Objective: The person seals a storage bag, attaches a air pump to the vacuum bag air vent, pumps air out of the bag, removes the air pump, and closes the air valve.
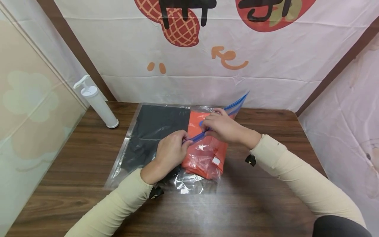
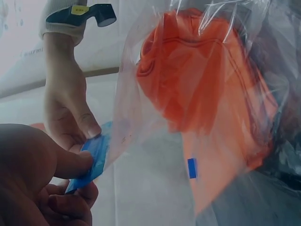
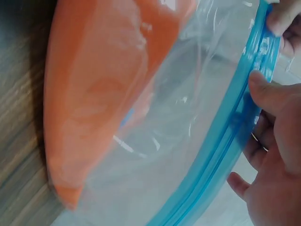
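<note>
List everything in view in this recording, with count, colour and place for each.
Table: 1, brown wood-grain, centre
Bag: 1 as far as visible, clear, on the table
Zip strip: 1, blue, along the bag's raised edge
Orange cloth: 1, orange, inside the bag
Dark cloth: 1, near-black, under plastic, left of the orange cloth
White patch: 1, white, at the orange cloth
Pump: 1, white, table's back left
Backdrop: 1, whitish with prints, behind the table
Rounded object: 1, black, bottom right, unidentified
Sleeves: 2, cream, forearms
Left hand: 1, bare, pinching the zip strip
Right hand: 1, bare, pinching it farther along
</note>
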The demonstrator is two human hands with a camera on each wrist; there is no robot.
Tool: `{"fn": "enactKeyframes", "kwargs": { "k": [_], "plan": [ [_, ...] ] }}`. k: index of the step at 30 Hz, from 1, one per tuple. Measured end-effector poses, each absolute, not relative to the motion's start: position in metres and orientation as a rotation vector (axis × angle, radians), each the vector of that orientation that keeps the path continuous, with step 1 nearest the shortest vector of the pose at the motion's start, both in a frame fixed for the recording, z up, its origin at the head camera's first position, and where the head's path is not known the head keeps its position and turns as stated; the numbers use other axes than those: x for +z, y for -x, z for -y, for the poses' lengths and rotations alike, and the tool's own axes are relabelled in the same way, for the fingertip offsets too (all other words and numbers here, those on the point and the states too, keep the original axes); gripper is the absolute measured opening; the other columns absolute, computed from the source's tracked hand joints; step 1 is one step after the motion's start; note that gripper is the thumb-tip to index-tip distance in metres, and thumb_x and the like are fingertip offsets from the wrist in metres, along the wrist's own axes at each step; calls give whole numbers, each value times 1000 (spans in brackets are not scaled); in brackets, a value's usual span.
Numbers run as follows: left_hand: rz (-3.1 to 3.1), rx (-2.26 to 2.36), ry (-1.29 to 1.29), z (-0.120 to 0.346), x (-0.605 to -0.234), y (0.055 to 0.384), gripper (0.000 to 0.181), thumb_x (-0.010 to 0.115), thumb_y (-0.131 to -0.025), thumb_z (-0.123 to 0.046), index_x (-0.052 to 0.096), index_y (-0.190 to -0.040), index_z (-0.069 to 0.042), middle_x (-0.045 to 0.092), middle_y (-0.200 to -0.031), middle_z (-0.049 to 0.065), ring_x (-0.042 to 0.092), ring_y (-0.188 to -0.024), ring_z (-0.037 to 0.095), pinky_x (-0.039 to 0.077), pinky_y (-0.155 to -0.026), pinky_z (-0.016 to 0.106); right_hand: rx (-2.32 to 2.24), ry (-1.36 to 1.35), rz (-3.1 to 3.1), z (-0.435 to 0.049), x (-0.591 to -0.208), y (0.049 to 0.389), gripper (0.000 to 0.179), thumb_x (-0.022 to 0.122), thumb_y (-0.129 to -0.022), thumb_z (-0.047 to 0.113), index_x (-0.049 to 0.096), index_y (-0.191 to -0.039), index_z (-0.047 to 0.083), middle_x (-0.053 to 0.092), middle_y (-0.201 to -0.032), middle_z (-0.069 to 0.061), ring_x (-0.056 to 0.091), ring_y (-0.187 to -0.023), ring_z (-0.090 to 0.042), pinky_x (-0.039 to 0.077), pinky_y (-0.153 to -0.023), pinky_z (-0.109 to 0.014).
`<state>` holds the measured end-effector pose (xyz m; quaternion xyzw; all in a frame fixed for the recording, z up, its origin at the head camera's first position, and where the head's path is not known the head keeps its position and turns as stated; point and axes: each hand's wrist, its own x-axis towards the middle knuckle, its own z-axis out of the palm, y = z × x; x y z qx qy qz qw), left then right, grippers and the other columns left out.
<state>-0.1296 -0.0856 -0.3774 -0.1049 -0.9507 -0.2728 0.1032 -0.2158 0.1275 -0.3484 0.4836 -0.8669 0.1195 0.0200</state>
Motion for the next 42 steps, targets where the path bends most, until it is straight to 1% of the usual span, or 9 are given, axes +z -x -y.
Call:
{"fn": "enactKeyframes", "kwargs": {
  "k": [3,11,18,23,29,33,37,42],
  "plan": [
    [2806,-802,311,87,-378,130,19,77,-92,-25,65,-84,-14,62,-76,0,58,-65,18,47,-54,39,374,-1490,2697,-130,-349,219,9,75,-94,12,68,-98,15,71,-103,4,59,-112,-22,25,-115,-58],
    [2800,-807,303,88,-377,129,18,77,-92,-24,65,-84,-14,63,-76,-1,59,-65,18,48,-55,39,324,-1501,2615,-129,-355,221,7,75,-94,11,69,-95,14,72,-97,4,58,-104,-20,24,-117,-53],
    [2815,-813,287,89,-379,130,16,77,-93,-25,67,-85,-14,63,-75,-2,58,-65,17,47,-54,38,429,-1529,2619,-136,-352,230,8,76,-93,13,71,-99,14,71,-100,3,56,-109,-22,32,-111,-51],
    [2846,-791,278,89,-379,131,16,75,-93,-25,67,-84,-15,63,-75,-2,58,-65,17,47,-54,38,408,-1502,2628,-138,-354,232,6,74,-95,12,70,-99,12,70,-100,1,55,-109,-23,33,-110,-49],
    [2865,-756,286,90,-376,132,16,74,-92,-23,65,-82,-14,63,-73,-1,59,-64,18,48,-54,39,283,-1487,2585,-133,-361,230,6,73,-95,11,72,-101,9,71,-99,-1,57,-105,-24,37,-109,-47],
    [2869,-757,290,90,-375,132,16,75,-92,-24,66,-83,-13,65,-76,0,60,-66,19,49,-57,41,272,-1480,2601,-134,-359,231,6,73,-95,13,73,-100,11,72,-99,0,57,-105,-23,38,-108,-46],
    [2879,-765,264,92,-376,132,15,75,-92,-24,68,-85,-13,65,-75,-1,60,-67,18,50,-58,41,330,-1485,2633,-137,-355,236,7,74,-94,14,72,-100,12,71,-100,1,56,-106,-23,40,-103,-46],
    [2883,-788,252,93,-376,132,14,74,-93,-25,68,-86,-14,63,-74,-3,58,-66,16,49,-58,40,383,-1475,2612,-139,-356,241,5,71,-95,6,69,-96,11,68,-95,-1,55,-102,-24,42,-95,-46]
  ]
}}
